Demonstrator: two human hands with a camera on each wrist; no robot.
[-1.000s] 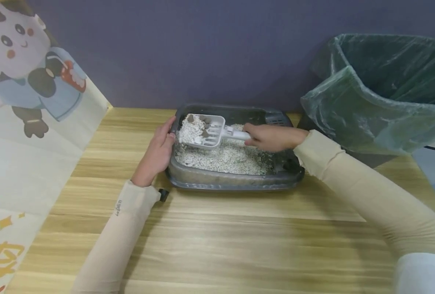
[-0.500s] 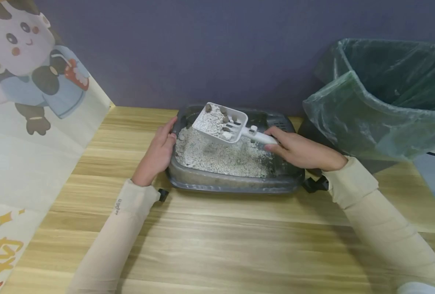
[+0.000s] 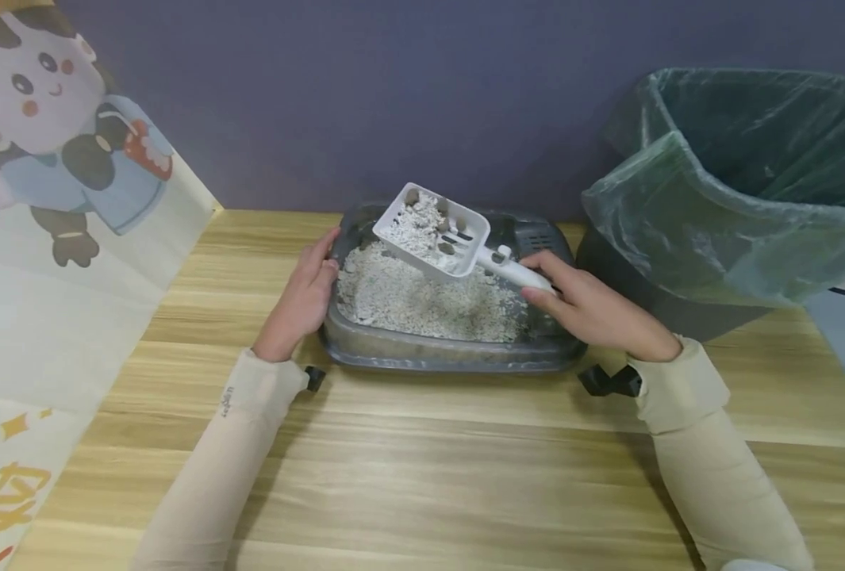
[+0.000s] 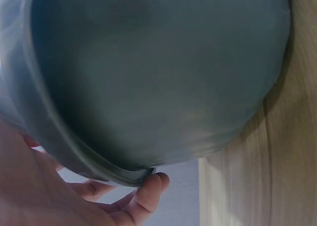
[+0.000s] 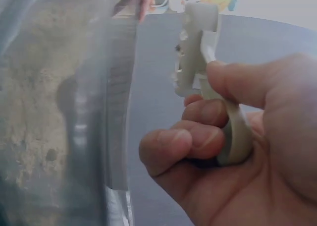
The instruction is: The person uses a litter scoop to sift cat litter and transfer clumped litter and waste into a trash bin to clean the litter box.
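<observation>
A grey litter box (image 3: pixel 451 354) holding pale granular litter (image 3: pixel 436 305) stands on the wooden table. My left hand (image 3: pixel 301 293) grips its left rim; in the left wrist view the fingers (image 4: pixel 146 194) curl at the rim's edge. With my right hand (image 3: pixel 601 311) I hold a white slotted litter scoop (image 3: pixel 515 272) by its handle, above the box. Pale litter and several brown clumps (image 3: pixel 412 196) lie in the scoop's head. In the right wrist view, fingers and thumb wrap the handle (image 5: pixel 240 137), and the scoop's head (image 5: pixel 203 18) shows edge-on.
At the right, close to the litter box, stands a dark bin (image 3: pixel 643 277) lined with a translucent green bag (image 3: pixel 708 230). A purple-grey wall (image 3: pixel 393 95) rises behind the table (image 3: pixel 465 468). A white panel with a cartoon figure (image 3: pixel 72 159) borders the left side.
The scoop has risen from low over the litter at the left and moved right, its head now angled up and away. My left hand stays on the rim.
</observation>
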